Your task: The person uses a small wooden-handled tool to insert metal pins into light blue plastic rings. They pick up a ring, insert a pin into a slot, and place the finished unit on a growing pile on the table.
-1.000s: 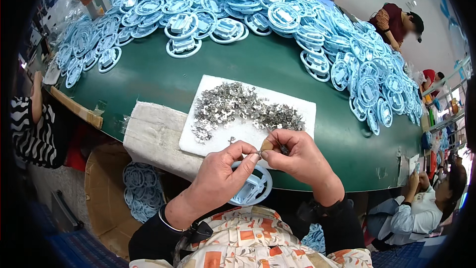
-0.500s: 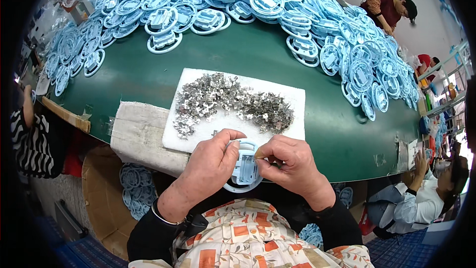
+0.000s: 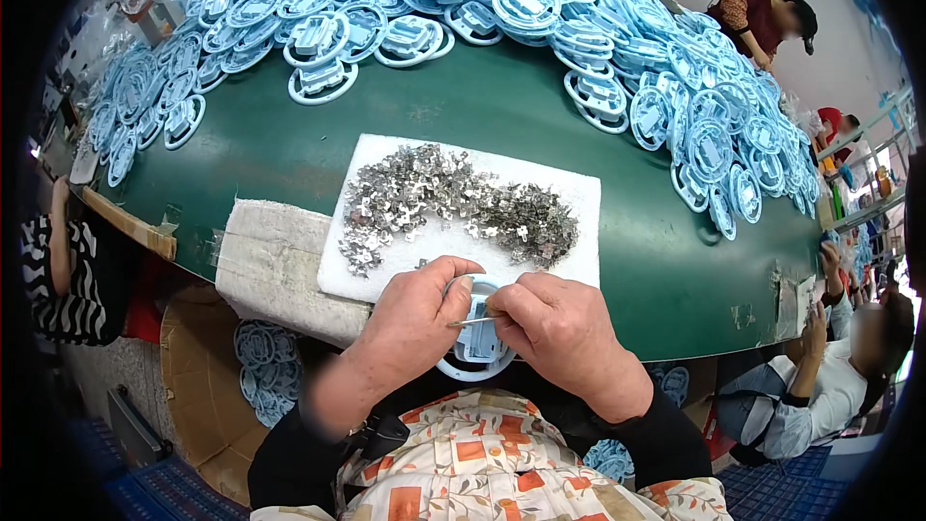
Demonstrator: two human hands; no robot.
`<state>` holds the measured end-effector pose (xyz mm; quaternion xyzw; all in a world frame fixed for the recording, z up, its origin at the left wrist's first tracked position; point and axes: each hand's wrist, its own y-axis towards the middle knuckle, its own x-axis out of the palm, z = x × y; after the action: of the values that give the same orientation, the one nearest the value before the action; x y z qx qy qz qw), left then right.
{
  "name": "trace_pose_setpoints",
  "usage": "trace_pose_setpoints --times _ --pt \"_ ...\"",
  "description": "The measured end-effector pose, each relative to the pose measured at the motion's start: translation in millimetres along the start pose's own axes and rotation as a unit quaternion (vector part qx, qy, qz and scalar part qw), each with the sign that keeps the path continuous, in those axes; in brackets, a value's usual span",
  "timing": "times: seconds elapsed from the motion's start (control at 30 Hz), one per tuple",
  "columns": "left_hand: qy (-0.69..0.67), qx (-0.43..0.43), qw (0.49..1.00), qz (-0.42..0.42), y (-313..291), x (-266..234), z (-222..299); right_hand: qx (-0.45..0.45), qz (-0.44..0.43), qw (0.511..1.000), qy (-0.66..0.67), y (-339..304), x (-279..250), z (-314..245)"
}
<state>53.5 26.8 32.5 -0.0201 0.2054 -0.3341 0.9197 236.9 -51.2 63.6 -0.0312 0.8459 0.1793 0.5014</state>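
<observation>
A light blue plastic oval ring part (image 3: 476, 343) with a boxy centre is held at the table's near edge. My left hand (image 3: 410, 314) is closed on its left side, thumb pressing over the rim. In my right hand (image 3: 564, 333) a thin metal tool (image 3: 473, 322) is pinched, lying across the part's centre with its tip pointing left; its exact kind is not clear. Just beyond both hands, small shiny metal clips (image 3: 526, 222) lie heaped on a white foam board (image 3: 583, 272). A single clip sits close to my left fingertips.
Large piles of similar blue parts (image 3: 709, 150) line the far side of the green table (image 3: 260, 130). A cloth-wrapped block (image 3: 270, 256) supports the board's left side. Below left stands a cardboard box (image 3: 198, 376) with more blue parts. Other people sit around the table.
My right hand has turned and shifted slightly left over the part, and the thin tool now shows across its centre. The left hand keeps its hold.
</observation>
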Motion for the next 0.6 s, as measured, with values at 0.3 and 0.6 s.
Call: trace_pose_setpoints --times 0.3,0.6 --pt "-0.003 0.018 1.000 0.010 1.6 3.9 -9.1 -0.020 -0.027 0.999 0.008 -16.1 -4.2 -2.2" --pt "-0.010 0.017 1.000 0.014 1.2 2.9 -8.0 -0.008 -0.049 0.999 -0.002 -18.5 -5.6 -5.7"
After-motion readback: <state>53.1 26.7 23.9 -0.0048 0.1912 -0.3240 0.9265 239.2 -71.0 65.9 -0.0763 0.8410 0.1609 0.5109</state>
